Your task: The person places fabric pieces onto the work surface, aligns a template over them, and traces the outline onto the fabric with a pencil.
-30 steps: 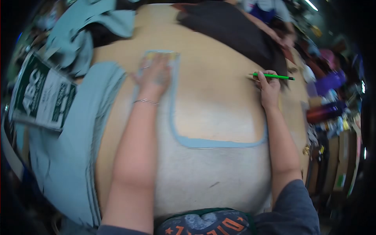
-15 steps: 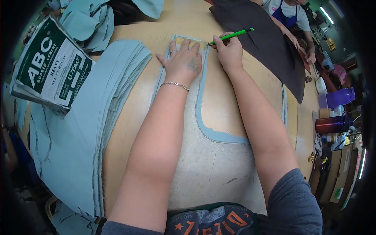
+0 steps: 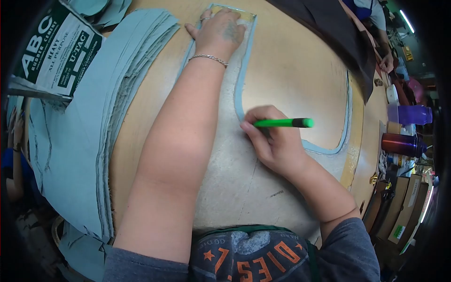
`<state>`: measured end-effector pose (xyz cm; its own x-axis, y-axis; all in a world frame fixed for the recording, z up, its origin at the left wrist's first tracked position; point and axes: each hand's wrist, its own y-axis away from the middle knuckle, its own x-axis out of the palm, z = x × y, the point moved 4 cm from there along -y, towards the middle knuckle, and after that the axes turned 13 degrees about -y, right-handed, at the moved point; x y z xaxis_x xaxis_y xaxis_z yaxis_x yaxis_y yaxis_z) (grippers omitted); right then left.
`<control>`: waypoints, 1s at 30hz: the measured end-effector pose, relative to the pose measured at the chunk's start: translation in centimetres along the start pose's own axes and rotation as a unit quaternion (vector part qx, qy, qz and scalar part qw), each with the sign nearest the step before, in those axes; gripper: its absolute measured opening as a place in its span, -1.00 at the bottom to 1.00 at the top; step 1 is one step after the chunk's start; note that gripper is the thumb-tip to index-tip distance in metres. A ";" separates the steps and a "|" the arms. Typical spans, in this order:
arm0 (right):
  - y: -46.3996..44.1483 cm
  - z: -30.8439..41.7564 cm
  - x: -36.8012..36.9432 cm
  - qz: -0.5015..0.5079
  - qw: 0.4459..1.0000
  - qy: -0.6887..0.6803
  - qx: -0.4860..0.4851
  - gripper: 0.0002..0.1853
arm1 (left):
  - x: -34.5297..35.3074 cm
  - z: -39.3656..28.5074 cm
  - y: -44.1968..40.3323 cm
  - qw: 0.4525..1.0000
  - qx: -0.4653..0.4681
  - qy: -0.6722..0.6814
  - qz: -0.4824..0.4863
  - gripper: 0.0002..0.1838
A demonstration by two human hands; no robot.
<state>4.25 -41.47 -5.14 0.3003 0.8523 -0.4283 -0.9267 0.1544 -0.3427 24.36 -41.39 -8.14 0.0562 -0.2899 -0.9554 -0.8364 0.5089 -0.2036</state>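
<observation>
A grey pattern piece (image 3: 230, 183) lies flat on the table, with light blue material (image 3: 319, 150) showing as a narrow band along its curved edge. My left hand (image 3: 220, 33) presses on the narrow far end, fingers spread and holding nothing. Lower down, at the inner curve of the pattern, my right hand (image 3: 277, 141) grips a green pencil (image 3: 282, 123) with a black band near its end. The pencil's tip is hidden behind my fingers, so I cannot tell whether it touches the material.
A thick stack of light blue sheets (image 3: 89, 108) lies at the left, with a rubber cement can (image 3: 51, 51) on it. Dark brown sheet material (image 3: 329, 28) covers the far right. Bottles, including a purple tumbler (image 3: 401, 144), line the right side. Another person's hand (image 3: 386, 63) shows there.
My right hand has moved with the pencil from the far end down the pattern's edge to the inner curve. My left hand stays on the far end; the view has tilted down.
</observation>
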 end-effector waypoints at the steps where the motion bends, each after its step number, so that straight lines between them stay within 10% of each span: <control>1: 0.9 0.1 -0.6 0.005 1.000 0.000 0.012 -0.83 | 0.0 0.0 -0.1 1.000 0.000 -0.001 0.000 -0.58; 18: 10.5 -7.8 -23.1 -0.147 0.944 -0.044 0.293 -0.84 | 0.6 0.5 -0.6 1.000 -0.011 -0.012 -0.004 -0.61; 30: -0.9 -18.9 -29.6 -0.274 0.945 -0.140 0.109 -0.81 | 0.0 0.5 -0.3 0.997 0.030 0.024 -0.063 -0.64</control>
<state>0.46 -76.23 -7.97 0.7051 0.7090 0.0124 -0.6835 0.6842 -0.2544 24.90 -41.18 -8.16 0.1323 -0.3924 -0.9102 -0.7895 0.5135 -0.3361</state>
